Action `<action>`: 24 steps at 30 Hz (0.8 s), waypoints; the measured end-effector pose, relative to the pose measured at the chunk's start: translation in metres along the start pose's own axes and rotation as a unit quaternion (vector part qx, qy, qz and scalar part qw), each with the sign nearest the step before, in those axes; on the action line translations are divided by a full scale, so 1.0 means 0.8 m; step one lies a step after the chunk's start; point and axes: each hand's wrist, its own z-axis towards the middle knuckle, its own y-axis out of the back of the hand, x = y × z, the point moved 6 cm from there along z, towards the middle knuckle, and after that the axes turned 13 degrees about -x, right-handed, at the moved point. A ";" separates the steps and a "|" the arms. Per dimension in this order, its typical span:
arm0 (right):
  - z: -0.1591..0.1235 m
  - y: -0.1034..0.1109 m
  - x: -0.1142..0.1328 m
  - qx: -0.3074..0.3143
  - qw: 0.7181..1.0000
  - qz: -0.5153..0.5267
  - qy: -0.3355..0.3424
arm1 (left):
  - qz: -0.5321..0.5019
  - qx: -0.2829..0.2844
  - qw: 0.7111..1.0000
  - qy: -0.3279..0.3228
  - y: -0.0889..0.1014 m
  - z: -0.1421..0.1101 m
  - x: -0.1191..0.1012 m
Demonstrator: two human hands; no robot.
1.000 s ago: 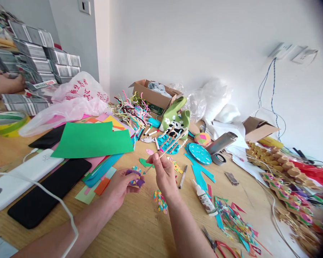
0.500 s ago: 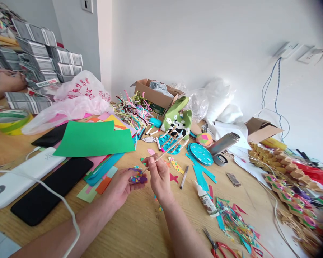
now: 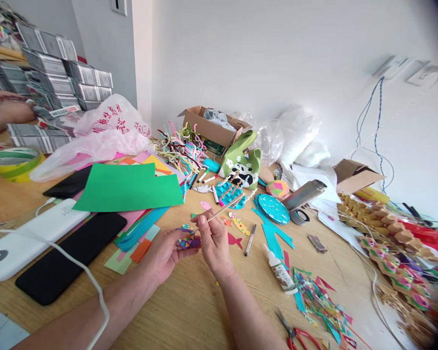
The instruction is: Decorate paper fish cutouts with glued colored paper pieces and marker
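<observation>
My left hand [image 3: 164, 255] is closed around a small purple paper fish [image 3: 187, 239] patterned with coloured triangles. Close beside it, my right hand [image 3: 214, 243] pinches a thin wooden stick [image 3: 224, 206], whose upper end points away to the right. The lower end of the stick is by the paper fish; my fingers hide whether it touches. Several cut paper fish lie past my right hand, including a yellow spotted one [image 3: 241, 226] and a dark pink one [image 3: 234, 240]. A pen [image 3: 250, 240] lies to their right.
A glue bottle [image 3: 279, 270], paper scraps [image 3: 321, 296] and red-handled scissors [image 3: 295, 333] lie on the right. Green paper [image 3: 127, 187], a black phone [image 3: 71, 257] and a white power bank [image 3: 29, 243] are on the left. Another person's hands [image 3: 10, 109] are at far left.
My right hand and the stick have shifted slightly, with the stick's upper end a little lower and further left. My left hand still holds the paper fish.
</observation>
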 end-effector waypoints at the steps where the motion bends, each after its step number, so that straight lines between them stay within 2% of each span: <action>1: 0.000 0.000 0.000 0.001 1.000 -0.001 -0.001 | -0.001 -0.001 1.000 0.001 0.000 0.000 0.000; 14: -0.001 -0.002 0.002 0.008 1.000 -0.001 0.001 | -0.011 -0.001 1.000 -0.001 0.000 -0.002 -0.001; 24: 0.000 -0.004 0.007 0.023 1.000 -0.008 0.016 | 0.019 0.002 1.000 -0.004 0.001 0.003 0.002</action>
